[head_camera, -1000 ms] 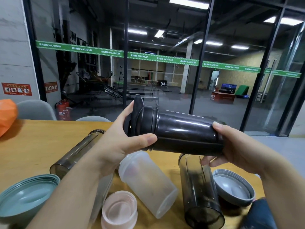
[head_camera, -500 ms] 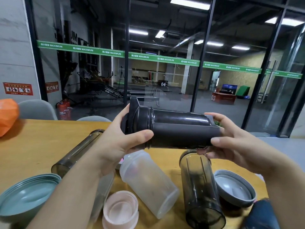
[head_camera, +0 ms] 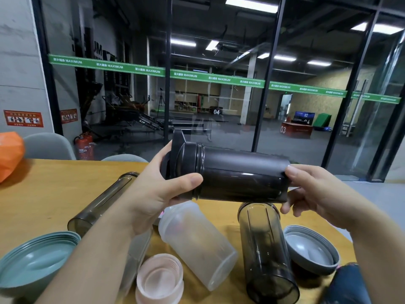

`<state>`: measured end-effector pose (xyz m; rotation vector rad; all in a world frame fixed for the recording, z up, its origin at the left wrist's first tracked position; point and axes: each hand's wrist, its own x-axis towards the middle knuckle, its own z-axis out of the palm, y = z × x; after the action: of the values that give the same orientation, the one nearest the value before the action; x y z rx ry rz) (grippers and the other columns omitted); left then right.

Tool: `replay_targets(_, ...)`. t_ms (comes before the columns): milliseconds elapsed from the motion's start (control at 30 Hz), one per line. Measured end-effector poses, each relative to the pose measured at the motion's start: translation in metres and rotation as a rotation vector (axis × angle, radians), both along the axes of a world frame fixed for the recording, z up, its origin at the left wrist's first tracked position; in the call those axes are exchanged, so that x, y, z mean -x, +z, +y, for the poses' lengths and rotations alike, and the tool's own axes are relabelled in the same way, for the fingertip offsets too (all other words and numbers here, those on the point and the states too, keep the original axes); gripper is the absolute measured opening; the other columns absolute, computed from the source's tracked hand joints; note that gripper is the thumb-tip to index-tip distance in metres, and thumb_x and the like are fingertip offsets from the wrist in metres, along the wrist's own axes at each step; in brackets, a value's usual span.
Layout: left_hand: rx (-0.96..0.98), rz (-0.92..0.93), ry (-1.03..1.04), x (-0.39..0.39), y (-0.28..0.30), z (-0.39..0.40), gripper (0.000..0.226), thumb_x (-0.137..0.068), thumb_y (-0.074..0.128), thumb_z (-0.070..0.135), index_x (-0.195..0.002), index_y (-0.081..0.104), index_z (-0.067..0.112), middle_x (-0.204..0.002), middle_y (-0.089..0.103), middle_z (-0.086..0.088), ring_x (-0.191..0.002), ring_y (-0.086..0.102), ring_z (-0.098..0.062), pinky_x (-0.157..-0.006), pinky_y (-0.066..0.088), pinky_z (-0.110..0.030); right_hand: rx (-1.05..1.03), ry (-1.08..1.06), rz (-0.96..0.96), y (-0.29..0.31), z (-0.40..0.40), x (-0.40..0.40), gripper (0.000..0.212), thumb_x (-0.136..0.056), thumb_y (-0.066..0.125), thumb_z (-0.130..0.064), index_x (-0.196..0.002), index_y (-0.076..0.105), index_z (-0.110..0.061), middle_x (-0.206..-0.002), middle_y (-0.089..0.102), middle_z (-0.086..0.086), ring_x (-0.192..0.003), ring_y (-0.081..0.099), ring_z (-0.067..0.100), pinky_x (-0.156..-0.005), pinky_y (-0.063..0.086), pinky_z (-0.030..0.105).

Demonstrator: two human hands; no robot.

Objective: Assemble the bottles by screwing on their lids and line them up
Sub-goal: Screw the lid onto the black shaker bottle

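I hold a dark smoky bottle [head_camera: 243, 174] sideways above the wooden table [head_camera: 43, 194]. My left hand [head_camera: 157, 189] grips its black lid [head_camera: 186, 156], which sits on the bottle's left end. My right hand [head_camera: 311, 194] grips the bottle's base. Below lie a frosted clear bottle [head_camera: 197, 242], a dark bottle [head_camera: 267, 251] and a slim dark bottle [head_camera: 98, 202], all without lids. Loose lids lie upside down: pink [head_camera: 160, 279], teal [head_camera: 35, 262] and grey [head_camera: 311, 251].
An orange object [head_camera: 9, 154] sits at the table's far left edge. Grey chair backs [head_camera: 48, 145] stand behind the table, with a glass wall beyond. A dark blue object [head_camera: 348, 284] is at the bottom right corner.
The bottle has lifted slightly and levelled out. My right hand has shifted its hold on the base, and my left hand's fingers have moved around the lid.
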<state>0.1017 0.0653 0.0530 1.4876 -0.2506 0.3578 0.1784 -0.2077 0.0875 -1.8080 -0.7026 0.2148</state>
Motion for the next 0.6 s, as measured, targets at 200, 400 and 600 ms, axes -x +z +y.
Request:
replay_targets(200,-0.007,-0.013,-0.023,0.0004,0.0007,-0.0025,0.103,-0.047,0.080,0.026,-0.141,0.039,0.015,-0.089,0.069,0.002,-0.071,0.067,-0.012,-0.051,0.049,-0.018,0.210,-0.132,0.017,-0.0050,0.0085,0.0006,0.083,-0.069,0.026,-0.071,-0.089,0.064,0.001,-0.055,0.064,0.010,-0.046,0.055,0.020,-0.047,0.038,0.028)
replay_targets(400,-0.014,-0.008,-0.018,0.0000,0.0006,-0.0018,0.105,-0.046,0.081,0.026,-0.141,0.038,0.014,-0.093,0.065,-0.002,-0.067,0.066,-0.012,-0.050,0.049,-0.017,0.296,-0.120,0.060,-0.0079,0.0055,-0.0021,0.098,-0.075,0.014,-0.075,-0.086,0.066,0.007,-0.065,0.067,0.017,-0.050,0.055,0.022,-0.048,0.039,0.027)
replay_targets(600,-0.016,0.015,0.007,-0.0026,-0.0009,0.0000,0.105,-0.047,0.083,0.029,-0.141,0.038,0.017,-0.106,0.063,-0.009,-0.073,0.067,-0.014,-0.049,0.049,-0.019,0.087,-0.112,0.130,-0.0040,0.0092,-0.0024,0.067,-0.072,0.042,-0.066,-0.117,0.056,-0.018,-0.089,0.071,0.018,-0.067,0.068,0.032,-0.061,0.057,0.036)
